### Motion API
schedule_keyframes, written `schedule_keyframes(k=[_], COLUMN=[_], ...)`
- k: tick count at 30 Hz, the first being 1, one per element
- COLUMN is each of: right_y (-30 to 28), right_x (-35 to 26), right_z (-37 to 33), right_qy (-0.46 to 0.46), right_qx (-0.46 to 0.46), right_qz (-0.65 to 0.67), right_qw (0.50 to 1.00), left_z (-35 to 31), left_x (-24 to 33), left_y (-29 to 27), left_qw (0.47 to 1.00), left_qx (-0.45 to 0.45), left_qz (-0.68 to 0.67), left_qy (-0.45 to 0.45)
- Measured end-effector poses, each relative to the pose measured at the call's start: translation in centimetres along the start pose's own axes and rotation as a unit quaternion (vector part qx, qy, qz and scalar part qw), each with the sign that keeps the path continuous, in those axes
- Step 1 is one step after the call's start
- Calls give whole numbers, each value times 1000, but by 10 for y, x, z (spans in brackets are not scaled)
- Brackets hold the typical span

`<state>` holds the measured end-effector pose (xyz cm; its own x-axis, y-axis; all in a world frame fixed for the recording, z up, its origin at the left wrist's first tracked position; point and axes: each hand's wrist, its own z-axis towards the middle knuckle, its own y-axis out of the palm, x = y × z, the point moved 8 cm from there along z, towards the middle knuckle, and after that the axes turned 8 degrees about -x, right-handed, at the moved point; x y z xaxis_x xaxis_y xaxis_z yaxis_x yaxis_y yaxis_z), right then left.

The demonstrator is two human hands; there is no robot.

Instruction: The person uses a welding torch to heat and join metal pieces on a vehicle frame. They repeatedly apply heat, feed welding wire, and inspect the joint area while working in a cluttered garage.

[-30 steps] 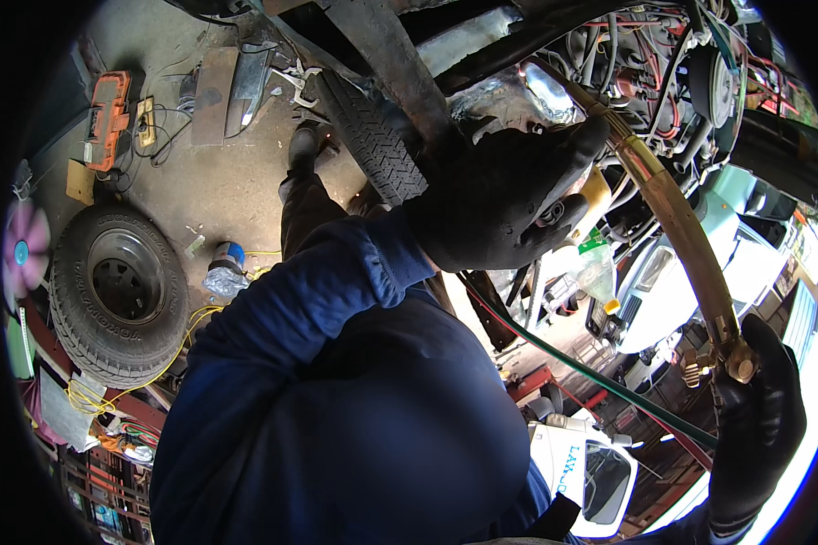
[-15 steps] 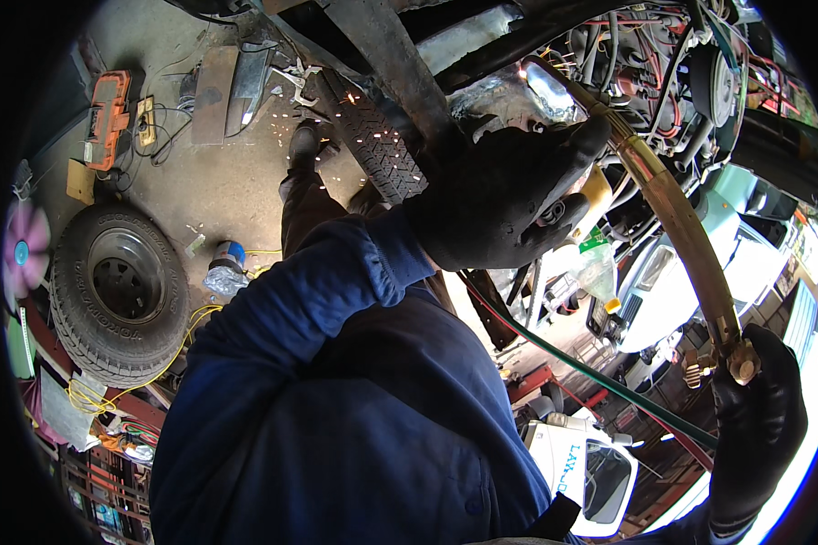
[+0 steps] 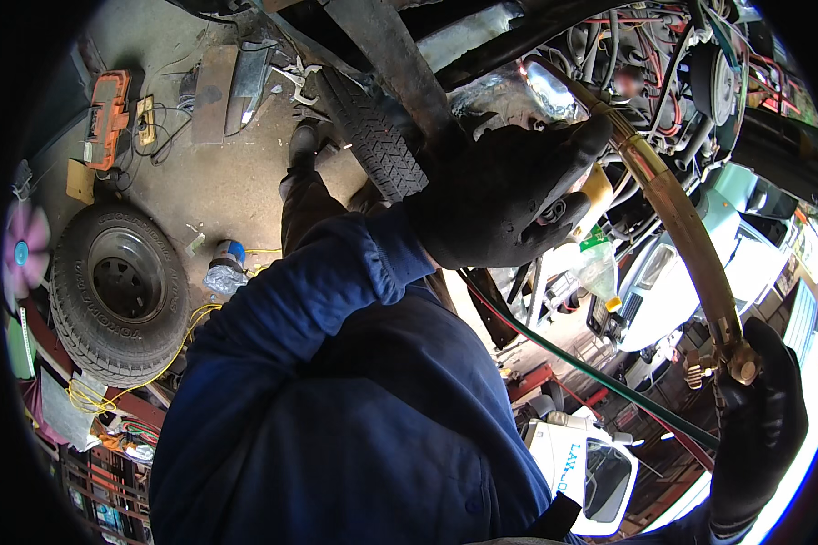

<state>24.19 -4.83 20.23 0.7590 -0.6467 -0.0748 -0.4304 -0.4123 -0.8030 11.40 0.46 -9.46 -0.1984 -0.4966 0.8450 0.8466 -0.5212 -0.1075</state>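
Note:
A brass cutting torch (image 3: 677,204) slants across the right side, its tip toward a bright, glowing spot on the vehicle's metal. My right hand (image 3: 762,409), in a black glove, is wrapped round the torch's rear end by its brass valve knobs. Closer to the tip, my left hand (image 3: 509,195), also black-gloved, is curled with its fingers against the torch's neck; part of that grip is hidden by the glove. Just beyond my left hand lies a dark steel frame rail (image 3: 386,68). Green and red hoses (image 3: 600,377) run below the torch toward my right hand.
An engine bay with wires and tubes (image 3: 650,73) is at the upper right. A mounted tyre (image 3: 373,136) stands beside my feet, and a loose wheel (image 3: 123,291) lies left. An orange case (image 3: 109,118), metal plates (image 3: 215,95), a yellow cord (image 3: 168,363) and a spinning fan (image 3: 25,252) are there too.
The sparks scattered over the floor and tyre have nearly all gone; one small bright speck shows near my shoe. Both hands and the torch hold almost the same place.

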Motion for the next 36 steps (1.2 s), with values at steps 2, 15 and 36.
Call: schedule_keyframes(k=[2,15,36], right_y=[1,7,3], right_x=[2,0,7], right_z=[-1,-3,-3], right_qy=[0,-17,2], right_qx=[-3,8,-1], right_qz=[30,-21,49], right_qw=[1000,1000,999], left_z=[0,-2,-2], left_x=[-1,-1,-1], left_y=[0,2,3], left_qw=[1000,1000,1000], left_qx=[-1,-7,14], left_qz=[-13,2,7], left_qy=[-1,-4,11])
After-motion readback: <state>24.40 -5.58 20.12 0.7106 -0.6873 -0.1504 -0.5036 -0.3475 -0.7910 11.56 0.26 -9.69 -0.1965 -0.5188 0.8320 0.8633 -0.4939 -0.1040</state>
